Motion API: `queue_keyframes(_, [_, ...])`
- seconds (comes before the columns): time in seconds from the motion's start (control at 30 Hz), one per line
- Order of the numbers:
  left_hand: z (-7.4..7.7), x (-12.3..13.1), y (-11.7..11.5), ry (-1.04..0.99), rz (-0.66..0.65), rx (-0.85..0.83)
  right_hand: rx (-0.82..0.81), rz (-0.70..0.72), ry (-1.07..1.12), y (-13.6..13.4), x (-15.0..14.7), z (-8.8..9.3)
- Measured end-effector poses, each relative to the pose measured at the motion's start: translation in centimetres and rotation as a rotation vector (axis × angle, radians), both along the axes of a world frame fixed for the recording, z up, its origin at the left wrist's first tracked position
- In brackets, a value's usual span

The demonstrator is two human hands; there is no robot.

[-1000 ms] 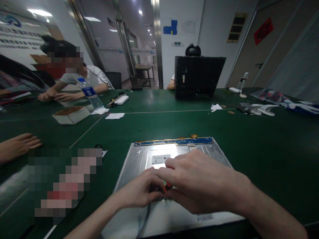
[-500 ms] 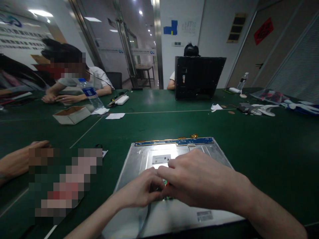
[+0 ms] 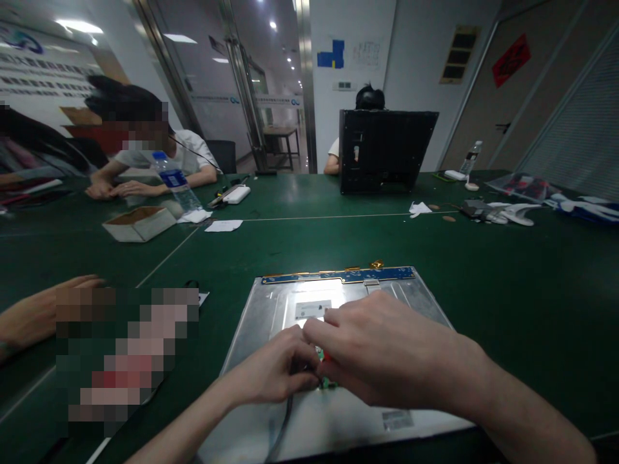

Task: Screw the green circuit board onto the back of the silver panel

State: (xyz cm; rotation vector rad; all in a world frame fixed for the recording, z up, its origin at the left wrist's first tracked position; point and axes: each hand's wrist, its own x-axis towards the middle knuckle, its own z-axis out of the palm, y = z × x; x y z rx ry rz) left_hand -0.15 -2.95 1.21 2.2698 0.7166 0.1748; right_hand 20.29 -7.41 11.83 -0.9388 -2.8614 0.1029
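Note:
A silvery flat display panel [image 3: 242,351] lies back side up before me, with a blue circuit-board strip [image 3: 309,277] along its far edge. Both my hands meet over its middle. My left hand [image 3: 285,364] is pinched closed at the edge of a small green circuit board [image 3: 329,383], mostly hidden under my fingers. Curled above that board is my right hand [image 3: 387,348], also closed; a bit of red shows beneath its fingers, too covered to name. A dark cable [image 3: 285,419] runs from under my left hand toward the panel's near edge.
On the green table [image 3: 483,277], another person's hand [image 3: 80,306] is at left beside a blurred-out item [image 3: 145,348]. Farther back are an open box [image 3: 140,225], a water bottle [image 3: 176,183], a black monitor-like casing [image 3: 387,151] and white scraps [image 3: 420,208]. Two people sit across.
My right hand has shifted very slightly, showing a little more of the green board and the red bit. The other person's hand at left has moved a little. The panel stays put.

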Motion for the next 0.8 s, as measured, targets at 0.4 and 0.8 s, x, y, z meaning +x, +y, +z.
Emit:
queue_keyframes(0.4, [-0.20, 0.00, 0.06, -0.077, -0.039, 0.033, -0.045, 0.043, 0.024, -0.26, 0.10, 0.37])
queue_keyframes(0.8, [0.12, 0.11, 0.00, -0.035, -0.032, 0.060, -0.048, 0.012, 0.007, -0.11, -0.02, 0.25])
